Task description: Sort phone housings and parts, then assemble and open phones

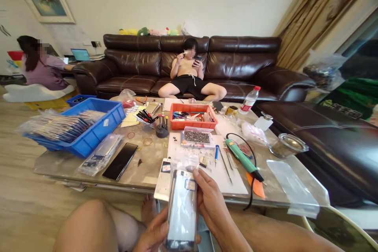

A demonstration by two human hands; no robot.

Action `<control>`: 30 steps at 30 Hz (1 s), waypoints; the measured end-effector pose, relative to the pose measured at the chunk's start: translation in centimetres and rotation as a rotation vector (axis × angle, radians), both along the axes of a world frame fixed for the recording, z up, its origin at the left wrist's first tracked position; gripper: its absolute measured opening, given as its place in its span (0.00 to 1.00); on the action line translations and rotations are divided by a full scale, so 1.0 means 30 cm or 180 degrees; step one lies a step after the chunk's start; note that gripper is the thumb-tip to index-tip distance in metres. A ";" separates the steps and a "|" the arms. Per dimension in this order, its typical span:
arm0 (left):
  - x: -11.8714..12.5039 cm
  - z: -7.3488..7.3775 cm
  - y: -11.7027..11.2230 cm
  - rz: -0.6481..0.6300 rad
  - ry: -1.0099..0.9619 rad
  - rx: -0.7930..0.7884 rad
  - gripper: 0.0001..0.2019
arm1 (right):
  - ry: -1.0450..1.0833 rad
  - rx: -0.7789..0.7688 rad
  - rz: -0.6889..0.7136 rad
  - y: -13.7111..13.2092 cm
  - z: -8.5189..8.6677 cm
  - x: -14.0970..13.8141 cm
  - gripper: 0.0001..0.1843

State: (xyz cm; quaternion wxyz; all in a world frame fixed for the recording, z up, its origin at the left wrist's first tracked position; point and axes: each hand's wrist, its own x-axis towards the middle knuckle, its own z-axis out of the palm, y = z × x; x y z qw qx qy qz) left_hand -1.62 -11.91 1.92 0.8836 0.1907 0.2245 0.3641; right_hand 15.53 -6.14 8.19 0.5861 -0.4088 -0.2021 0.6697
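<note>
Between my hands, just in front of the table's near edge, is a phone part that looks like a screen or back panel, inside a clear plastic bag. My left hand grips its lower left side. Along the upper right side, my right hand closes on it with the thumb on top. Behind it, a white phone panel lies at the table edge, partly covered. A white sheet carries a blue screwdriver, tweezers and a case of small screws.
On the left stands a blue bin of bagged panels, near a black phone. An orange tray of tools sits farther back. At right are a green heat tool with a cord, a glass ashtray and a bottle. Two people sit beyond.
</note>
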 end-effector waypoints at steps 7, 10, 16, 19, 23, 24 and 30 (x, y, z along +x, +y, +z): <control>0.000 0.029 -0.001 -0.0088 0.0051 -0.0103 0.29 | -0.0074 -0.0081 0.0053 -0.014 0.010 0.016 0.24; 0.000 0.015 -0.006 0.0001 -0.0025 -0.0207 0.25 | -0.0067 -0.0162 0.0038 -0.017 0.000 0.021 0.27; 0.008 0.004 -0.011 0.0076 -0.0327 -0.0227 0.21 | -0.0155 -0.0122 0.0077 -0.027 0.005 0.025 0.26; 0.013 0.032 -0.010 0.0101 -0.0334 -0.0192 0.21 | -0.0146 -0.0124 0.0032 -0.028 0.016 0.024 0.25; 0.016 0.047 -0.012 0.0156 -0.0370 -0.0149 0.20 | -0.0062 -0.0068 0.0085 -0.029 0.014 0.025 0.24; 0.016 0.044 -0.012 0.0166 -0.0395 -0.0153 0.20 | -0.0058 -0.0064 0.0105 -0.030 0.011 0.026 0.24; 0.019 0.036 -0.017 0.0289 -0.0450 -0.0266 0.18 | -0.0161 -0.0058 0.0238 -0.035 -0.003 0.036 0.23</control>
